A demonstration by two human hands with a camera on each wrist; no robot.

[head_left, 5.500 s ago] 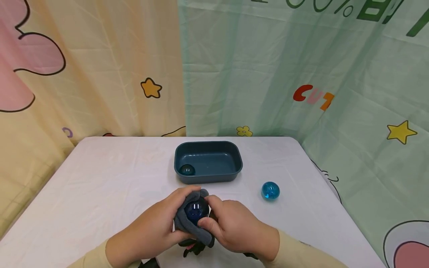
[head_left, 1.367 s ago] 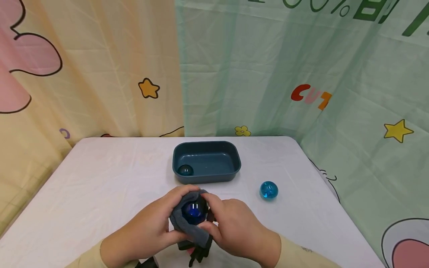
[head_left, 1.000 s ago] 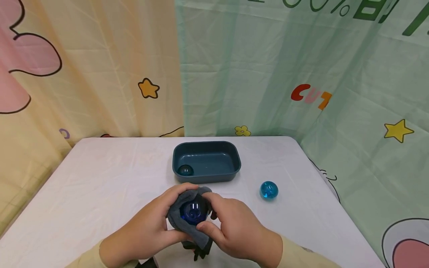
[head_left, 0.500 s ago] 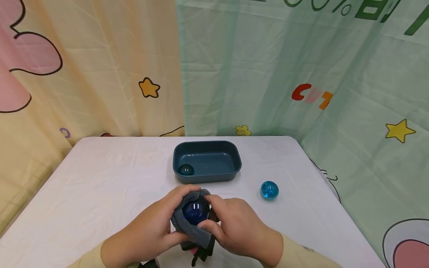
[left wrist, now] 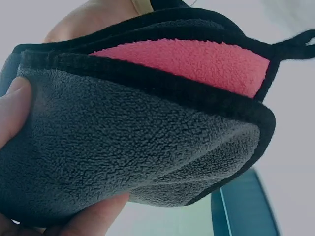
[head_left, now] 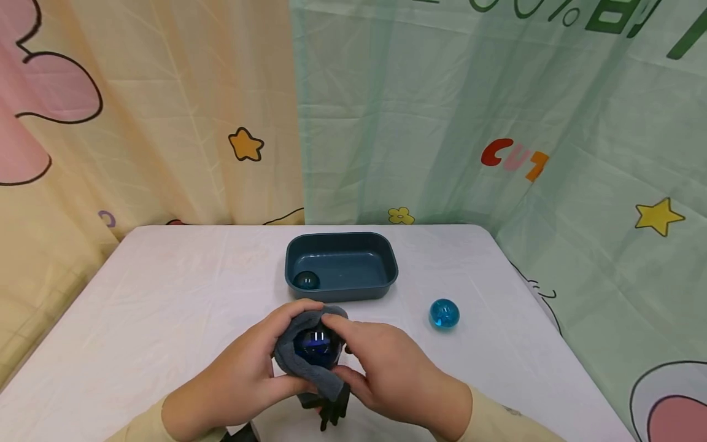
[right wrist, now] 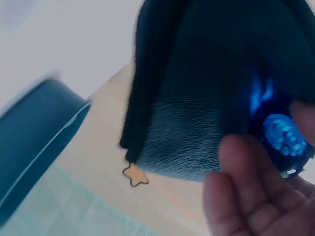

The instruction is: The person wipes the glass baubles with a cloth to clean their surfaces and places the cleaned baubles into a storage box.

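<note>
A deep-blue glass ball (head_left: 318, 345) sits inside a folded grey cloth (head_left: 289, 357) near the front of the table. My left hand (head_left: 245, 374) grips the cloth from the left, cupping it round the ball. From the other side my right hand (head_left: 389, 371) pinches the ball, its thumb and fingers at the ball's near and far edges. In the left wrist view the cloth shows a black border, a loop and a pink inner face (left wrist: 197, 64). The right wrist view shows the ball (right wrist: 283, 132) between fingertips, against the cloth.
A dark teal rectangular tub (head_left: 353, 293) stands behind the hands, with a dark teal glass ball (head_left: 306, 280) in its near left corner. To the right, a bright blue glass ball (head_left: 444, 314) rests on the white table (head_left: 182, 276). Printed curtains (head_left: 386, 110) hang behind.
Both hands stay around the ball and cloth, shifting slightly. The right fingers now reach farther over the ball's top. The highlights on the ball have changed. The tub and other balls keep their places.
</note>
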